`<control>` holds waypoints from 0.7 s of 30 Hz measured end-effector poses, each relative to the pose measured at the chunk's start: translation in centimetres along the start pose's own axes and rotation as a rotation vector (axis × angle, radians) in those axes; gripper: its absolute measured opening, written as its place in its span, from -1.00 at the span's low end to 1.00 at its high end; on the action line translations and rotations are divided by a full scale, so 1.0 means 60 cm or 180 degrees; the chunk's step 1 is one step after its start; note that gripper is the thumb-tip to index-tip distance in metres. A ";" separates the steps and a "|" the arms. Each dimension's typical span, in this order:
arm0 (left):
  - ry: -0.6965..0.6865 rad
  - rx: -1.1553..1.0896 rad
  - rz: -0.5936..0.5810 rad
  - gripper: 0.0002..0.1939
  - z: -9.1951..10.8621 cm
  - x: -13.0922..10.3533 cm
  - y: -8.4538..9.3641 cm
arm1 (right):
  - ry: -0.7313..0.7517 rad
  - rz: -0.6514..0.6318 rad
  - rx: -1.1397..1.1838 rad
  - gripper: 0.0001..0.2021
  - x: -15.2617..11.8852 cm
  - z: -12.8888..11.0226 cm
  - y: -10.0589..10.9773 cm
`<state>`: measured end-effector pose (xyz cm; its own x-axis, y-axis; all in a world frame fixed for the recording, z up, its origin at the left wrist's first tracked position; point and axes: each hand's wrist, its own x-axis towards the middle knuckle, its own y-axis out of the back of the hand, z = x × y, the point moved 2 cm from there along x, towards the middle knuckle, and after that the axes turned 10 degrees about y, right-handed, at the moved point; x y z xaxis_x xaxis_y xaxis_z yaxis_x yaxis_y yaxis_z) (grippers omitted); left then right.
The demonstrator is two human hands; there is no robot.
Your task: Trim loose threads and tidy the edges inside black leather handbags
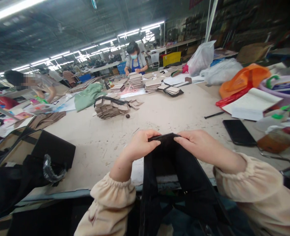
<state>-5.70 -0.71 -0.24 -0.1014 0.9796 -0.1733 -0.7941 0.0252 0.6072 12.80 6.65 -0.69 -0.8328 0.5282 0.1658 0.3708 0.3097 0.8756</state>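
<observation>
Head view. The black bag-like piece [191,173] lies directly between the two hands, its far rim pinched at neighbouring points. The left hand [142,145] grips this rim between thumb and fingers; the right hand [199,143] grips it just beside, thumb along the top. From the rim, the piece extends toward the wearer and across the near edge of the table [103,141].

Beyond the hands, bare surface runs forward to a bundle of brown pieces [108,109], with a small dark round object [127,116] near it. This open room continues right, toward a dark rod [214,115].

To the left, a boxy black bag [57,147] with a plastic-wrapped handle occupies the near edge. To the right, a black phone [238,132], a paper pad [254,105] and a container of amber liquid [273,142] limit sideways room; farther back lies an orange bag [242,80]. A co-worker [136,62] faces the table's far side.
</observation>
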 end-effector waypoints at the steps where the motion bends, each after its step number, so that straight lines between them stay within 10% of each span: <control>1: 0.0106 -0.0007 0.0048 -0.78 -0.003 -0.004 0.002 | 0.0007 0.0000 0.0014 -0.63 -0.001 0.001 0.000; 21: -0.0070 0.0448 0.1010 -0.78 -0.011 -0.026 -0.013 | 0.0532 0.0349 -0.0538 -0.59 0.002 -0.010 0.014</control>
<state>-5.33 -2.37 -0.94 -0.3158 0.9471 0.0572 -0.6344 -0.2556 0.7295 12.79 6.50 0.32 -0.8530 0.4090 0.3243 0.4003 0.1138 0.9093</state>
